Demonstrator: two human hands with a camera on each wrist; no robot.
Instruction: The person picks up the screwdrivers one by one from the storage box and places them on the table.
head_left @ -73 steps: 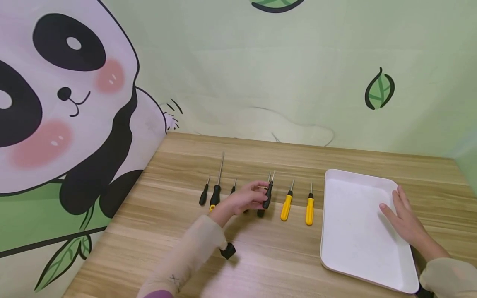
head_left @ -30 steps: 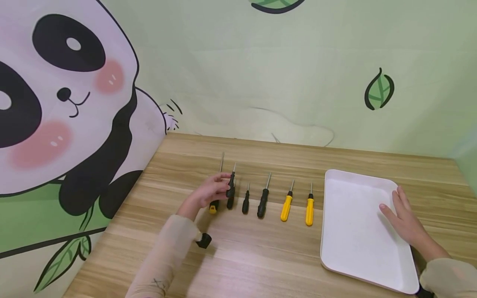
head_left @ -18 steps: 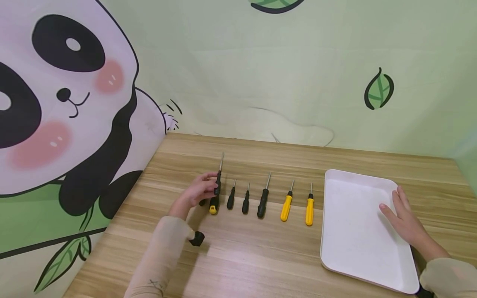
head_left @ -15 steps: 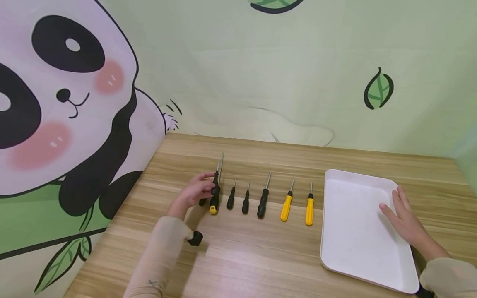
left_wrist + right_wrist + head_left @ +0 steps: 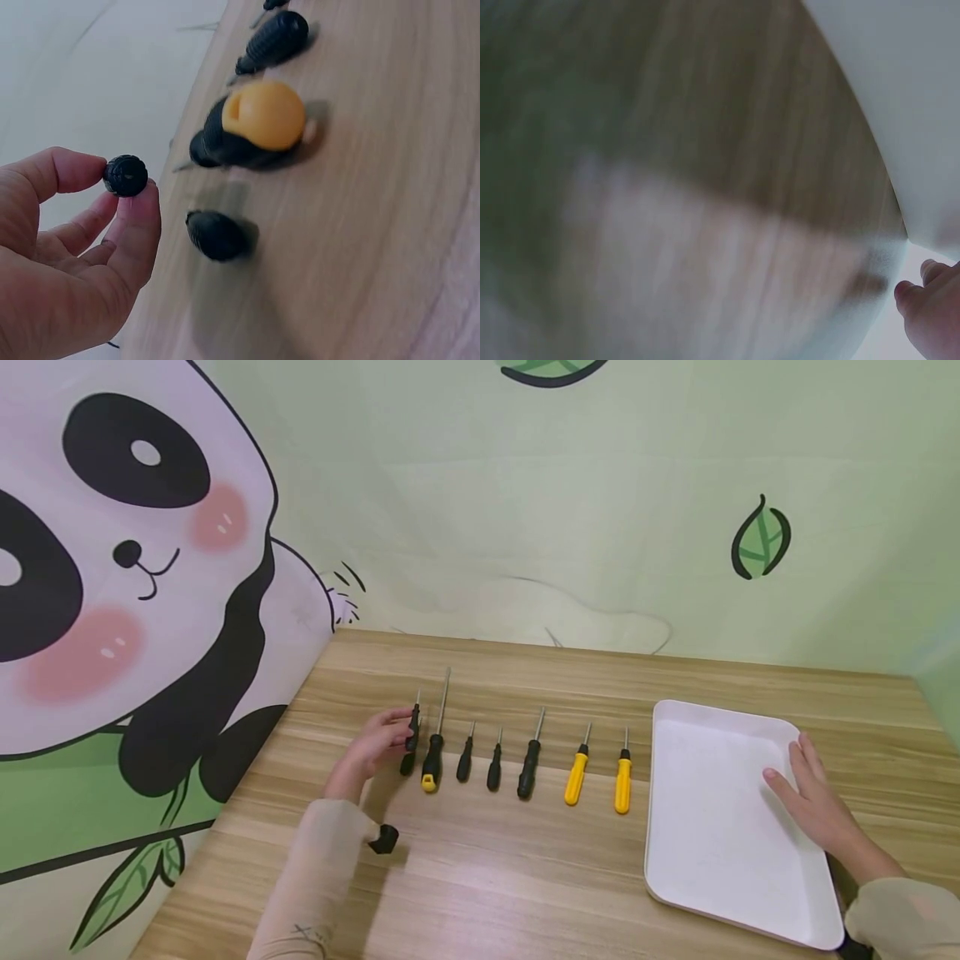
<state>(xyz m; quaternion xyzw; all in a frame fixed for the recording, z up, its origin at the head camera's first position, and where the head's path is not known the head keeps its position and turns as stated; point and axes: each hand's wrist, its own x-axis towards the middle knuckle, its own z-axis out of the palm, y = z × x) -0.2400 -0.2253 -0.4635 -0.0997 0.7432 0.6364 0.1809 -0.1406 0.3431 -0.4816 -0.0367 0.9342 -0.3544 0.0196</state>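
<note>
My left hand (image 5: 369, 752) pinches a small black screwdriver (image 5: 413, 731) by its handle, tip pointing away, just above the leftmost black screwdriver (image 5: 407, 767) on the table. In the left wrist view, the round handle end of the held screwdriver (image 5: 125, 176) sits between thumb and fingertips, apart from the table. Right beside it lies a long black screwdriver with a yellow end (image 5: 432, 762). My right hand (image 5: 813, 802) rests with straight fingers on the right rim of a white tray (image 5: 720, 835), thumb over its inside.
Farther right in the row lie two small black screwdrivers (image 5: 465, 760), a larger black one (image 5: 528, 768) and two yellow-handled ones (image 5: 576, 777), all tips away. The wooden table (image 5: 487, 877) meets a panda-painted wall (image 5: 300, 585) at left and back.
My left hand has carried the small black screwdriver leftward along the row, from over the larger black one to over the leftmost one. The right hand and tray have stayed put.
</note>
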